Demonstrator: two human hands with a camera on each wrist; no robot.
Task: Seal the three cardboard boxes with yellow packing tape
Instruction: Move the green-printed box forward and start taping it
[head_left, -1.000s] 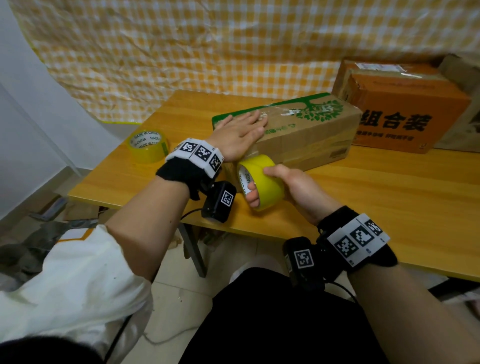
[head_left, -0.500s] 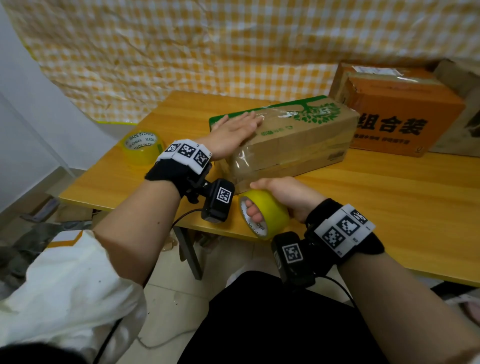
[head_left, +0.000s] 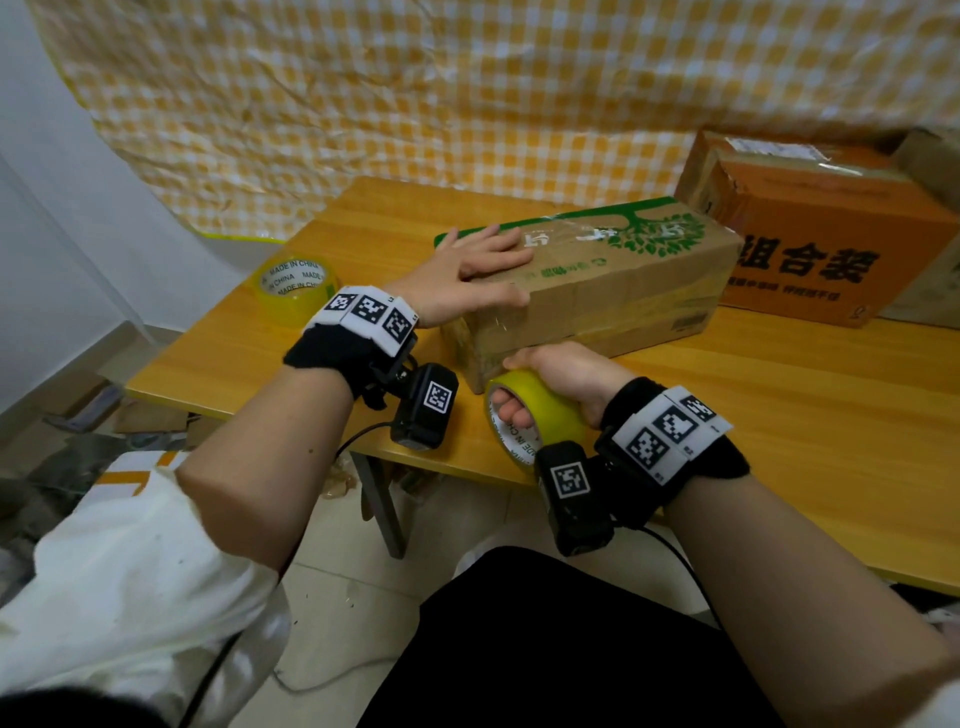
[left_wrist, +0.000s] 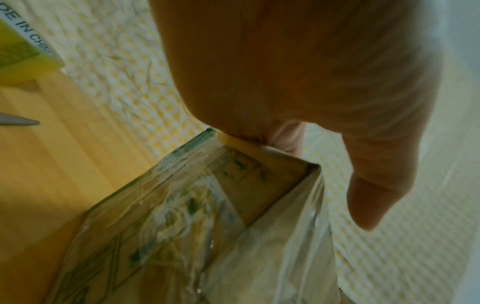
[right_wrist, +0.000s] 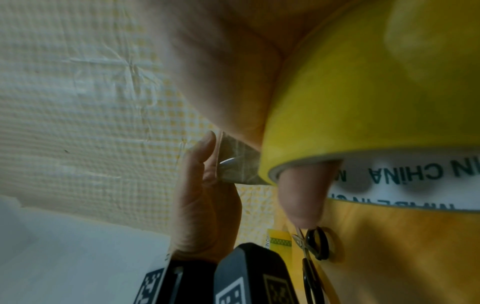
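Right grip (head_left: 563, 375) curled through yellow tape roll (head_left: 540, 410), left grip (head_left: 467, 275) flat on green-printed box (head_left: 613, 291)

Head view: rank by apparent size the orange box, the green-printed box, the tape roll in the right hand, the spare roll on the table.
1. green-printed box and orange box: look similar; the orange box is cut off at the frame edge, so unranked.
2. held tape roll and spare roll: look alike.
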